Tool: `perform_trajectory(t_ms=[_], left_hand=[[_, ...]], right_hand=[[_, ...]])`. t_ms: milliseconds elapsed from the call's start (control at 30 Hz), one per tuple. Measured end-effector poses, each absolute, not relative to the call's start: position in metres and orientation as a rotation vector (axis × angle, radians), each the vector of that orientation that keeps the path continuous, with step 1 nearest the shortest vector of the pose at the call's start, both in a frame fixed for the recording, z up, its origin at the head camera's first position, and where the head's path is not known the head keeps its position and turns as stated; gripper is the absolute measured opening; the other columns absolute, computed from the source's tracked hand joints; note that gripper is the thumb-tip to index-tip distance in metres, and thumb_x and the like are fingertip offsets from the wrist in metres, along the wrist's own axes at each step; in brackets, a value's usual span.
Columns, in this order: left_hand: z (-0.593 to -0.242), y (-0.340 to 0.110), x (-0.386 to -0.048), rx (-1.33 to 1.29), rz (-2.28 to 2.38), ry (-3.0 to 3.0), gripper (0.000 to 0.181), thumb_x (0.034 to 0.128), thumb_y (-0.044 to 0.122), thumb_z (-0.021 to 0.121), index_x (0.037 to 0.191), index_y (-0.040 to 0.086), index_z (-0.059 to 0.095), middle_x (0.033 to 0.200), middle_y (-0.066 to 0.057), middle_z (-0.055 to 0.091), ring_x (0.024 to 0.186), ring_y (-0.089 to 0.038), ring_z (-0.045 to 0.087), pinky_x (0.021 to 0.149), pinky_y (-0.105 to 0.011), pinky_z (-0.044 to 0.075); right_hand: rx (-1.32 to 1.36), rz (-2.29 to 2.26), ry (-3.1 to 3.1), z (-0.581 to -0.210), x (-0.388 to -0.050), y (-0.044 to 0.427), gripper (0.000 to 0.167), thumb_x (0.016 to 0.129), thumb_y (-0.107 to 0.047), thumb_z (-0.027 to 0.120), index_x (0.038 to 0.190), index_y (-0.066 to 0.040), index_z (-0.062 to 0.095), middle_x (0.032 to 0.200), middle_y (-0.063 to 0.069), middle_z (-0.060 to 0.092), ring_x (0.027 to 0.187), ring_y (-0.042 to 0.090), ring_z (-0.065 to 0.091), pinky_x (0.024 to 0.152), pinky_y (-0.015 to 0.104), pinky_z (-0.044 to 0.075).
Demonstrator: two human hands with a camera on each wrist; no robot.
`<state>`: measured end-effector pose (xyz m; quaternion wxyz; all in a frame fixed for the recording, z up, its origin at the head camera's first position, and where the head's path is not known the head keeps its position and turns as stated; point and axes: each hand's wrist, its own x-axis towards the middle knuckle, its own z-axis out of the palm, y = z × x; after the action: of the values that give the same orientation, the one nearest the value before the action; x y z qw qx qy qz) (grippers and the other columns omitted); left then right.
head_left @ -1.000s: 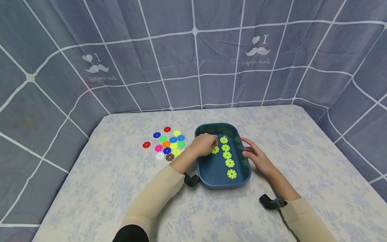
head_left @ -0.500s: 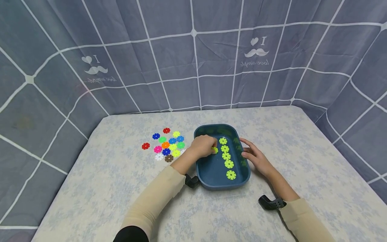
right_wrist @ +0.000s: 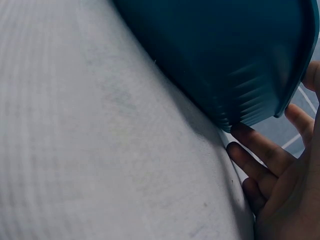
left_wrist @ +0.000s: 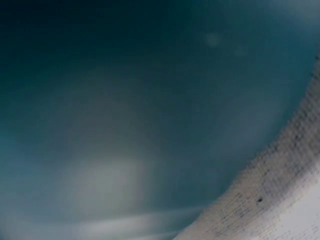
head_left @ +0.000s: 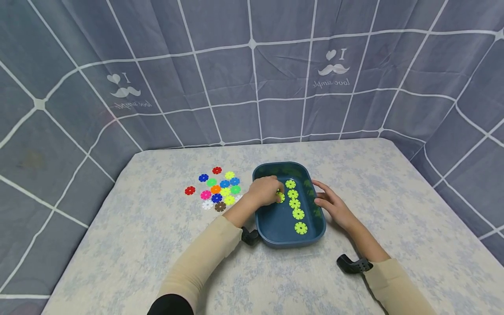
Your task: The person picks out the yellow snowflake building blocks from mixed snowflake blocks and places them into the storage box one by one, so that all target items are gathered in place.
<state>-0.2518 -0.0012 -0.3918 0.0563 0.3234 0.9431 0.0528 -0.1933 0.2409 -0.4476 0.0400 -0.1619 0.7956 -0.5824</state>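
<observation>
A dark blue rectangular tray [head_left: 275, 234] stands on the table. Inside it, several yellow-green interlocking discs [head_left: 294, 203] lie in a column. My left hand [head_left: 263, 191] reaches over the tray's left rim, fingers bent down, pinching a yellow-green disc [head_left: 281, 198] left of the column; the fingertips are partly hidden. My right hand [head_left: 334, 204] rests against the tray's right side with its fingers extended. In the right wrist view, the fingers [right_wrist: 262, 150] touch the tray's outer wall [right_wrist: 210, 55]. The left wrist view is a blur of blue wall and pale table.
Left of the tray, loose discs in mixed colours lie on the patterned table [head_left: 130, 245], among them a red disc [head_left: 190, 190], an orange disc [head_left: 215, 189] and a brown disc [head_left: 220, 206]. A grey-blue checked curtain [head_left: 220, 78] hangs behind.
My left fingers have shifted slightly around the yellow-green disc, and more of it shows now than half a second ago. The tray and my right hand stay in place.
</observation>
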Motion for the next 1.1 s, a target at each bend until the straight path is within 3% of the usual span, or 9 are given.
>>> perform_trajectory(t_ms=[367, 867, 1100], left_hand=[[-0.3947, 0.0015, -0.2526, 0.946, 0.110, 2.873, 0.039, 0.0880, 0.027, 0.075, 0.125, 0.019, 0.067, 0.120, -0.001, 0.066, 0.102, -0.019, 0.064, 0.076, -0.032, 0.054], [-0.3946, 0.0004, -0.2507, 0.957, 0.102, 2.895, 0.033, 0.0894, 0.028, 0.073, 0.121, 0.017, 0.070, 0.110, -0.002, 0.069, 0.092, -0.018, 0.065, 0.068, -0.030, 0.053], [-0.3964, -0.0006, -0.2514, 0.960, 0.206, 2.925, 0.028, 0.0924, 0.023, 0.069, 0.119, 0.015, 0.070, 0.110, -0.002, 0.069, 0.094, -0.017, 0.065, 0.072, -0.030, 0.053]], right_hand=[[-0.485, -1.777, 2.446, -0.4489, -0.1940, 0.2418, 0.057, 0.102, -0.016, 0.048, 0.154, -0.010, 0.025, 0.140, 0.029, 0.044, 0.127, 0.045, 0.045, 0.100, 0.063, 0.035], [-0.506, -1.788, 2.435, -0.4486, -0.1948, 0.2411, 0.057, 0.103, -0.014, 0.047, 0.154, -0.009, 0.024, 0.140, 0.030, 0.044, 0.127, 0.046, 0.045, 0.100, 0.063, 0.035], [-0.480, -1.774, 2.450, -0.4489, -0.1944, 0.2411, 0.057, 0.103, -0.016, 0.048, 0.155, -0.010, 0.025, 0.140, 0.029, 0.044, 0.127, 0.044, 0.045, 0.100, 0.063, 0.035]])
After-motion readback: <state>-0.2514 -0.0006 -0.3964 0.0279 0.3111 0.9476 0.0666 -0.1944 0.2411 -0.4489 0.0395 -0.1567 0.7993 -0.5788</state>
